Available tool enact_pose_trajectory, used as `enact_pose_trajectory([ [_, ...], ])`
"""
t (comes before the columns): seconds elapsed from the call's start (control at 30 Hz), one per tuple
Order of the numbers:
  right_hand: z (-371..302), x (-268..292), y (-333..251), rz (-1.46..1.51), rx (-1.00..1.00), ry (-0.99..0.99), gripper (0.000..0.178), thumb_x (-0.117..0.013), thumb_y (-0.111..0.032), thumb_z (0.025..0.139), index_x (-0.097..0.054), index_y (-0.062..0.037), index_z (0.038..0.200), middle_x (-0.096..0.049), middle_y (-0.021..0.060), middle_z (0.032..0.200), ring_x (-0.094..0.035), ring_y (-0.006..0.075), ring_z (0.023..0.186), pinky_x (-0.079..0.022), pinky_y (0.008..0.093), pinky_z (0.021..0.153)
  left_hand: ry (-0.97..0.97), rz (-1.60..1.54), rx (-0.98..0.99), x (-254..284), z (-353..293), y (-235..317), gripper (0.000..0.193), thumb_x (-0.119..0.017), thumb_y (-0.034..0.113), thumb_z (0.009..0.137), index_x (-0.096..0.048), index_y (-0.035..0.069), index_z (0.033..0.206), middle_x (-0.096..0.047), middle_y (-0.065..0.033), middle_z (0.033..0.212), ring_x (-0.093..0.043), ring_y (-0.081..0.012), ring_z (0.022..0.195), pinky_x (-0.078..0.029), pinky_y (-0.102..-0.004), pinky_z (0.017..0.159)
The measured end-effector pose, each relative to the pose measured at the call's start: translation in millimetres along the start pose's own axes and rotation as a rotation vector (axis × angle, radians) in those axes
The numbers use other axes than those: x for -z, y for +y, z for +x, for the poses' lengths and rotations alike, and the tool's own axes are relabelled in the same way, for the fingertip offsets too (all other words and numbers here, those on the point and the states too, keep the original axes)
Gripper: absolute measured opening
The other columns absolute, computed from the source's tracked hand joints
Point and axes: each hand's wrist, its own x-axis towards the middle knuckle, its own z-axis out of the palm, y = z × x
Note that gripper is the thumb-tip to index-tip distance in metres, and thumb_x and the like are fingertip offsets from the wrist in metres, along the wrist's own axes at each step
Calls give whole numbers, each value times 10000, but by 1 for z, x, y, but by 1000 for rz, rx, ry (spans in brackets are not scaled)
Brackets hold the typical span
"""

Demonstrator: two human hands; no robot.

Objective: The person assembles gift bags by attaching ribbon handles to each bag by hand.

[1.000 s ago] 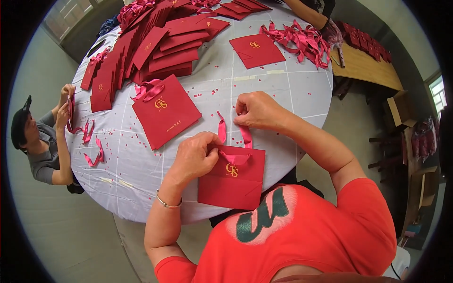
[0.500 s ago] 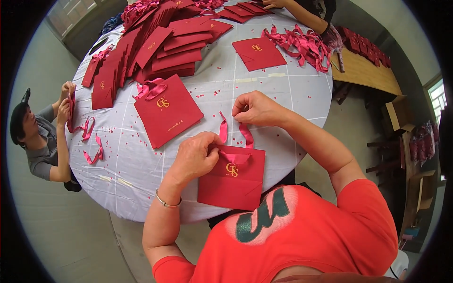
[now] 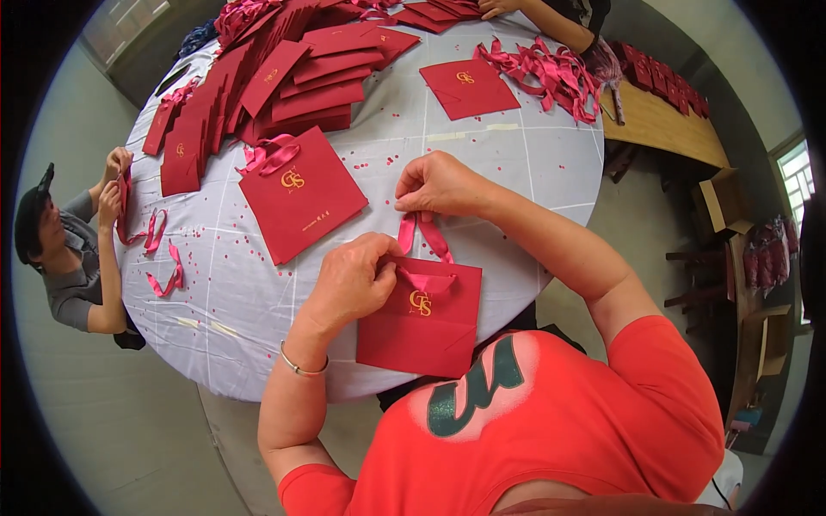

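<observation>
A red paper gift bag (image 3: 418, 331) with a gold emblem lies flat at the table's near edge, in front of my body. My left hand (image 3: 354, 279) is closed on its upper left corner, fingers pinched at the rim. One pink ribbon (image 3: 428, 282) loops across the bag's front. Beyond the rim, a second pink ribbon (image 3: 440, 241) rises to my right hand (image 3: 440, 187). That hand pinches it between thumb and finger, above the bag's top edge. Just past my left hand lies another red bag (image 3: 301, 193) with a pink ribbon bow.
Stacked red bags (image 3: 318, 77) cover the far left of the round table (image 3: 232, 344). A single red bag (image 3: 469, 89) and a heap of pink ribbons (image 3: 551, 73) lie far right. A person (image 3: 69, 249) handles ribbon at left; another person's arm (image 3: 551, 21) reaches in at the top.
My right hand has moved left, drawing the far ribbon's loose ends together above the bag. My left hand keeps its pinch at the bag's corner.
</observation>
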Motion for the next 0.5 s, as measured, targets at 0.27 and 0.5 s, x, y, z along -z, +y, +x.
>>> enact_pose_trajectory([
  [0.27, -1, 9, 6, 234, -121, 3, 130, -690, -128, 831, -617, -20, 826, -644, 45, 702, -632, 104, 577, -496, 215, 471, -53, -26, 38, 3, 2, -4, 160, -590, 53, 753, -613, 29, 911, -640, -142, 869, -626, -322, 801, -493, -391, 695],
  [0.5, -10, 8, 10, 302, -98, 9, 116, -677, -97, 822, -599, -10, 819, -644, 62, 708, -656, 122, 595, -519, 228, 483, -65, -74, 94, 10, -3, 8, 168, -607, 3, 742, -585, 23, 908, -616, -144, 885, -617, -318, 747, -492, -374, 656],
])
